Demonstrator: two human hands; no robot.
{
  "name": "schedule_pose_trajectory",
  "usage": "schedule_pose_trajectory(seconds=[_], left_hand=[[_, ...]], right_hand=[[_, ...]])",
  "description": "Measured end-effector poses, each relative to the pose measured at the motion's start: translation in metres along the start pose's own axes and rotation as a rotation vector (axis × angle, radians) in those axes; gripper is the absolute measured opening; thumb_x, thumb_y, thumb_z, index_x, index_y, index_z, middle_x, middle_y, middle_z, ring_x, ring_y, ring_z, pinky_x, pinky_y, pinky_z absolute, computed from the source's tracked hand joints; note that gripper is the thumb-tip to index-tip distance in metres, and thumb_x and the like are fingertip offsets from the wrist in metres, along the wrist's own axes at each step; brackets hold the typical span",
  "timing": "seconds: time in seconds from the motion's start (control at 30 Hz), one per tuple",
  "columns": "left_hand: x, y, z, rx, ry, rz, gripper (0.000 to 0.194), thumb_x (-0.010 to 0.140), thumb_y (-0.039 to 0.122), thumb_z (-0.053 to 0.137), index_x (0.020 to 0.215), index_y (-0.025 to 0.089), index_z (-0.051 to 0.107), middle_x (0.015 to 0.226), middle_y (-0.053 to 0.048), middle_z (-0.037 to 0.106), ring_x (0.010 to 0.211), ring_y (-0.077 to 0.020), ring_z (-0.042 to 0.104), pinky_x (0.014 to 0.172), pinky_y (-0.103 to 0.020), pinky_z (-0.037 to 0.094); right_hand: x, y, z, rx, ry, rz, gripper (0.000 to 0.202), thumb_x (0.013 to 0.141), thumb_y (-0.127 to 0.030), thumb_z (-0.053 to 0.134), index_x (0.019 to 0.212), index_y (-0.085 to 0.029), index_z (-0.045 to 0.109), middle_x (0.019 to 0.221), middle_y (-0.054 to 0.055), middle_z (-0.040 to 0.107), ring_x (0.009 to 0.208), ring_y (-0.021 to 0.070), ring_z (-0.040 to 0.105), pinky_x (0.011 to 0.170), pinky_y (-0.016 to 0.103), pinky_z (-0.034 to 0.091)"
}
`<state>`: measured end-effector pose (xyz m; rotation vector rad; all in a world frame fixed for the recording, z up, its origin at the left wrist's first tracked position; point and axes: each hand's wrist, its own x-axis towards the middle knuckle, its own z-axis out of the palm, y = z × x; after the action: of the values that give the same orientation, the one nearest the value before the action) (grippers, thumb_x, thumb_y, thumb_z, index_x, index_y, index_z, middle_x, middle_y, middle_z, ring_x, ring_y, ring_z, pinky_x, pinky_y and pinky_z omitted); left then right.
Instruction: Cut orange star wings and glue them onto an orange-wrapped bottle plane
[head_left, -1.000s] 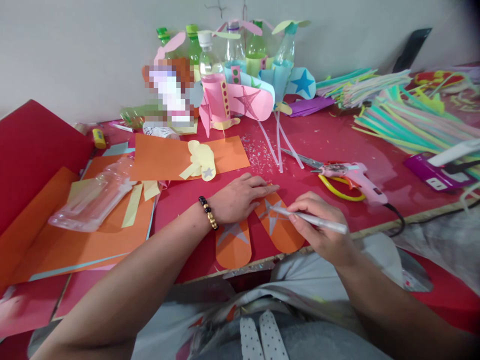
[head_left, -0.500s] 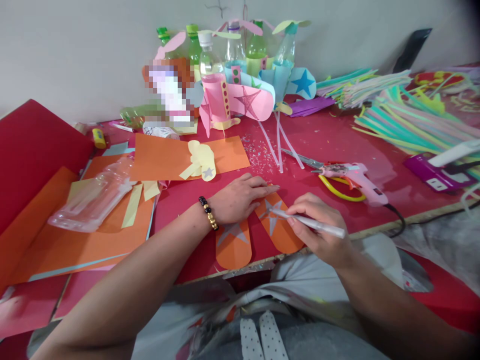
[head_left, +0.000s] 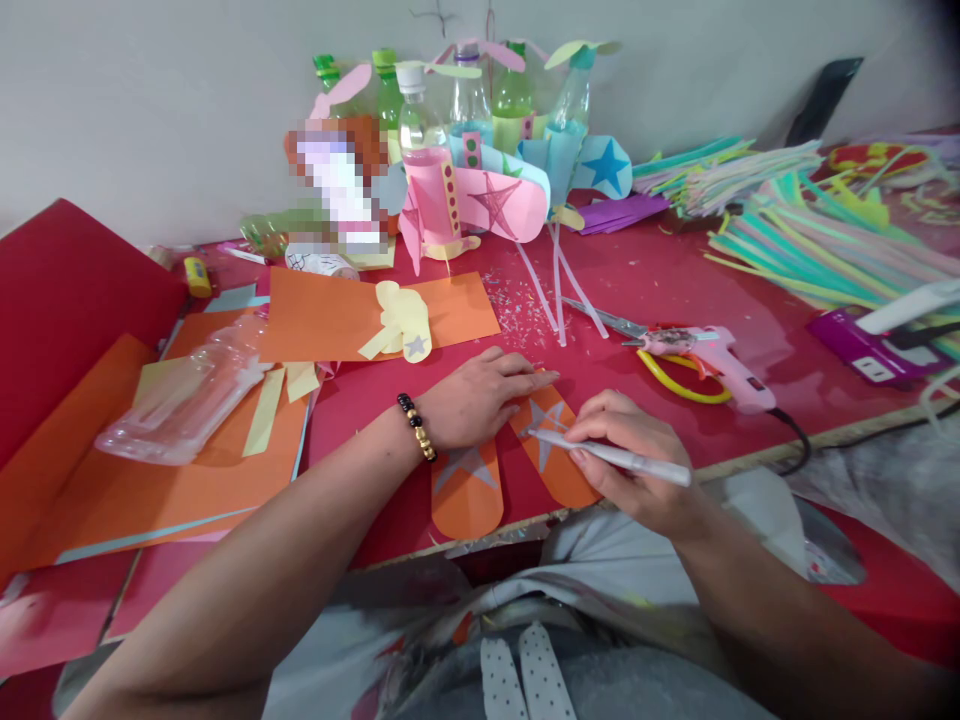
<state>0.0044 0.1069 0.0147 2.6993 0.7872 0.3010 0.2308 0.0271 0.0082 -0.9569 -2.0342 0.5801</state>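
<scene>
My right hand (head_left: 630, 450) grips a white pen (head_left: 622, 458), its tip on the silver star (head_left: 547, 430) drawn on an orange paper piece (head_left: 566, 480) with a rounded end. My left hand (head_left: 487, 395) lies flat, fingers stretched out, with the fingertips on the top end of that piece. Under this hand and nearer the table edge is a second orange rounded piece (head_left: 466, 505) with a silver star, its upper part hidden.
Decorated bottles (head_left: 435, 190) stand along the wall. An orange strip (head_left: 322, 315) bears cream paper cutouts (head_left: 409, 320). A clear bottle (head_left: 191, 395) lies left on orange sheets. Scissors (head_left: 682, 385), a pink glue gun (head_left: 731, 370) and pipe cleaners (head_left: 810, 240) are at the right.
My right hand and the pen have shifted slightly to the left, and the pen tip is a little lower on the star. My left hand has stayed in place.
</scene>
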Motion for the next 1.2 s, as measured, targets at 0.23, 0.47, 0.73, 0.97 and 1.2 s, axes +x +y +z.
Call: schedule_pose_trajectory(seconds=[0.23,0.47,0.73,0.97,1.2], left_hand=[[-0.0002,0.0007,-0.0006,-0.002,-0.006,-0.005,0.052,0.092,0.015,0.046,0.143,0.025,0.042,0.125,-0.008,0.055,0.110,-0.0203,0.048,0.101,-0.039,0.038],[0.0000,0.0017,-0.0016,0.005,-0.012,-0.010,0.051,0.092,0.015,0.046,0.142,0.023,0.043,0.124,-0.008,0.056,0.109,-0.0202,0.048,0.101,-0.037,0.038],[-0.0001,0.0013,-0.0014,0.002,-0.008,-0.006,0.051,0.092,0.015,0.046,0.142,0.024,0.043,0.124,-0.008,0.056,0.110,-0.0202,0.049,0.101,-0.038,0.039],[-0.0001,0.0011,-0.0008,0.003,-0.008,-0.004,0.051,0.092,0.014,0.046,0.142,0.023,0.043,0.125,-0.008,0.055,0.111,-0.0197,0.049,0.102,-0.038,0.037],[0.0003,0.0004,-0.0001,0.002,0.004,-0.003,0.050,0.092,0.014,0.046,0.141,0.024,0.043,0.124,-0.008,0.056,0.110,-0.0193,0.049,0.101,-0.038,0.038]], right_hand=[[0.0011,-0.0023,0.0001,-0.036,0.021,0.037,0.007,0.082,-0.019,0.059,0.086,-0.021,0.064,0.077,0.005,0.061,0.077,0.0202,0.058,0.071,0.036,0.049],[0.0005,-0.0024,-0.0013,-0.045,0.085,0.040,0.008,0.081,-0.016,0.059,0.086,-0.021,0.063,0.076,0.005,0.061,0.075,0.0199,0.057,0.069,0.035,0.049],[-0.0003,-0.0023,-0.0001,-0.097,0.103,0.061,0.007,0.081,-0.017,0.059,0.085,-0.021,0.063,0.077,0.005,0.062,0.074,0.0201,0.058,0.070,0.036,0.050],[-0.0045,0.0019,-0.0028,-0.174,0.221,0.145,0.006,0.081,-0.017,0.061,0.083,-0.022,0.062,0.077,0.004,0.061,0.074,0.0198,0.058,0.072,0.036,0.049],[-0.0025,-0.0001,-0.0029,-0.117,0.122,0.063,0.007,0.081,-0.017,0.060,0.085,-0.022,0.062,0.078,0.005,0.061,0.074,0.0202,0.058,0.070,0.036,0.049]])
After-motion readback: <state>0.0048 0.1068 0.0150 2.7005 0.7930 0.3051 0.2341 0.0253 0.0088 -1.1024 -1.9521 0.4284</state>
